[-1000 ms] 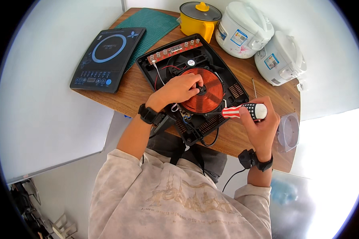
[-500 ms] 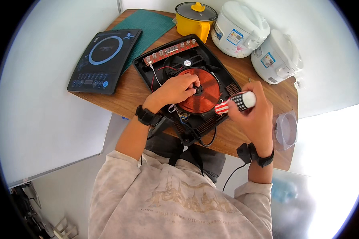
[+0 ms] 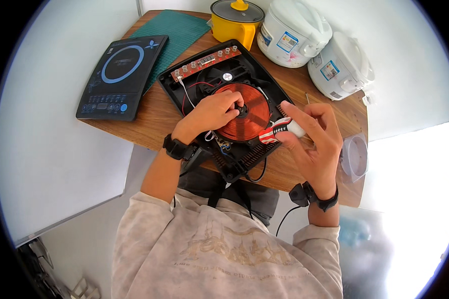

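An opened induction cooker base (image 3: 279, 91) lies askew before me, its copper coil (image 3: 257, 102) exposed. On the coil's centre rest the bent fingertips of my left hand (image 3: 213, 110), closed together; whatever they pinch there is hidden. My right hand (image 3: 317, 144) grips a screwdriver (image 3: 279, 129) by its red, white and black handle between thumb and fingers. The handle slants over the coil's right edge, and its shaft and tip cannot be seen. A red circuit board (image 3: 204, 62) with several round buttons runs along the base's far edge.
Left of the base sits a black cooktop panel (image 3: 122, 70), partly over a green cutting mat (image 3: 182, 32). A yellow pot (image 3: 234, 27) and two white rice cookers (image 3: 297, 32) (image 3: 339, 67) stand at the back. A clear plastic container (image 3: 354, 157) lies by the right table edge.
The screwdriver handle has turned in my right hand, whose fingers have shifted and extended along it. My left hand stays at the coil's centre. The whole view has shifted slightly.
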A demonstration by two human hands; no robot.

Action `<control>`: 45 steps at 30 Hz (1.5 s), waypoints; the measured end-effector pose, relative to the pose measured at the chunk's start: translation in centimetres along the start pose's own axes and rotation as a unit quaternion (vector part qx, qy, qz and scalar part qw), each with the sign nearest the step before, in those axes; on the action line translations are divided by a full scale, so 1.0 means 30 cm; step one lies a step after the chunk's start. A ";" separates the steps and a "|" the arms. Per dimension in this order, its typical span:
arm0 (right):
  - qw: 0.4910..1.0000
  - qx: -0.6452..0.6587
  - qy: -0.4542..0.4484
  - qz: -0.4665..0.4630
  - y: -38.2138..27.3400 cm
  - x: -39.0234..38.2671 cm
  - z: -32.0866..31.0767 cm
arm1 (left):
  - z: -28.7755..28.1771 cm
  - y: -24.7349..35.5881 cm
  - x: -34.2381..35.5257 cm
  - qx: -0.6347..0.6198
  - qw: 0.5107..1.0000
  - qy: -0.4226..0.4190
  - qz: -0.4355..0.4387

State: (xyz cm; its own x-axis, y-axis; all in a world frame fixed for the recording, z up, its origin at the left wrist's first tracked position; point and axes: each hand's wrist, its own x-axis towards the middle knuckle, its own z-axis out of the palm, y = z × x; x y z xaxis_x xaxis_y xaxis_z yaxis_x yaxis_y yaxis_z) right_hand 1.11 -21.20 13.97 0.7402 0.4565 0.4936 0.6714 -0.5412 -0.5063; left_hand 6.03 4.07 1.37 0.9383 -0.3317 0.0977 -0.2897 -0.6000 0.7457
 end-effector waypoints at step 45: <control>0.990 0.086 0.103 -0.044 0.086 -0.012 0.105 | 0.015 -0.012 0.002 0.001 1.000 0.014 0.027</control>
State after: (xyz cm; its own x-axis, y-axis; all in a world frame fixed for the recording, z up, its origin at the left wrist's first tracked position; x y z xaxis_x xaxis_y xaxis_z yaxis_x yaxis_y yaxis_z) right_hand 2.69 -20.54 10.26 0.6671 0.3329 0.6665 0.7425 -0.3696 -0.5586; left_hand 6.10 3.93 0.80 0.9261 -0.3431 0.1570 -0.3410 -0.5827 0.7377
